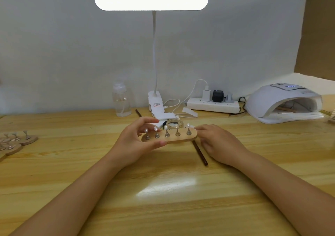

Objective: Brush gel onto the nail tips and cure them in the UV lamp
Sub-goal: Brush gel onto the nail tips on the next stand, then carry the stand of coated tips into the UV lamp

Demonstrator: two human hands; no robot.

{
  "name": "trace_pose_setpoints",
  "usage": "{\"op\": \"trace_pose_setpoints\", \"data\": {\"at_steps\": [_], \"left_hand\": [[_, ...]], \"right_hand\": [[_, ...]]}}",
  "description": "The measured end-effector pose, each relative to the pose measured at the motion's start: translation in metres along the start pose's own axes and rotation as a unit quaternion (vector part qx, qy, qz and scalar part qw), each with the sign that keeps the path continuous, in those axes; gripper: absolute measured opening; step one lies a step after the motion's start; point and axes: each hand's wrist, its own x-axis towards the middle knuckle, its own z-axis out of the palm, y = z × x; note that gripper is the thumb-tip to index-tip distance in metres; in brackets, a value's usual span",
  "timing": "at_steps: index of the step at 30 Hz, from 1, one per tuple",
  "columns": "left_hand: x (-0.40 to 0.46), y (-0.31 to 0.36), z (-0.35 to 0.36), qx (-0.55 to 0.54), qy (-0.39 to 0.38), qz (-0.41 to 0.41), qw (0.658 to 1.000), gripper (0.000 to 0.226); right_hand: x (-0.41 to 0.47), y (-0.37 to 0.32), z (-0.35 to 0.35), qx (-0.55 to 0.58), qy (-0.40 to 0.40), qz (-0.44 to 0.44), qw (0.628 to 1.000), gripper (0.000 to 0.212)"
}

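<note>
Now L hand [135, 141] fingers gripping wooden nail-tip stand [170, 138] at its left end; R hand [220, 143] fingers relaxed, touching right end, above desk [163, 190]; UV lamp [284, 103] far right.

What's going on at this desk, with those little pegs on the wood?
A person is holding a wooden board with five clear nail tips on small stands. The left hand grips its left end; the right hand rests at its right end. The UV lamp sits far right, and a brush lies on the table.
</note>
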Motion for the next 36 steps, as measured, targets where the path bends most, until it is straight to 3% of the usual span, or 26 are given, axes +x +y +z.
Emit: {"op": "trace_pose_setpoints", "data": {"at_steps": [6, 12, 14, 17, 20, 26, 32, 36], "left_hand": [[0.003, 0.027, 0.010, -0.027, 0.016, 0.009, 0.999, 0.054], [0.041, 0.066, 0.076, -0.055, -0.062, 0.004, 0.997, 0.050], [0.057, 0.075, 0.111, -0.074, -0.073, 0.004, 0.995, 0.048], [0.075, 0.085, 0.163, -0.119, -0.072, -0.018, 0.990, 0.049], [0.088, 0.094, 0.211, -0.149, -0.050, -0.051, 0.986, 0.051], [0.110, 0.111, 0.277, -0.135, -0.047, -0.062, 0.988, 0.047], [0.124, 0.117, 0.307, -0.087, -0.027, -0.015, 0.996, 0.046], [0.131, 0.107, 0.310, -0.040, -0.006, 0.013, 0.999, 0.042]], "right_hand": [[0.000, 0.017, -0.019, 0.125, 0.014, 0.117, 0.985, 0.042], [-0.016, 0.075, -0.064, 0.202, -0.050, 0.259, 0.943, 0.013], [-0.030, 0.094, -0.076, 0.213, -0.053, 0.306, 0.926, 0.018], [-0.049, 0.121, -0.086, 0.255, -0.018, 0.379, 0.890, 0.011], [-0.063, 0.148, -0.090, 0.253, 0.040, 0.435, 0.863, 0.020], [-0.086, 0.199, -0.086, 0.257, 0.154, 0.511, 0.806, 0.016], [-0.079, 0.230, -0.079, 0.208, 0.195, 0.520, 0.805, 0.018], [-0.062, 0.253, -0.081, 0.175, 0.178, 0.491, 0.835, 0.027]]}}
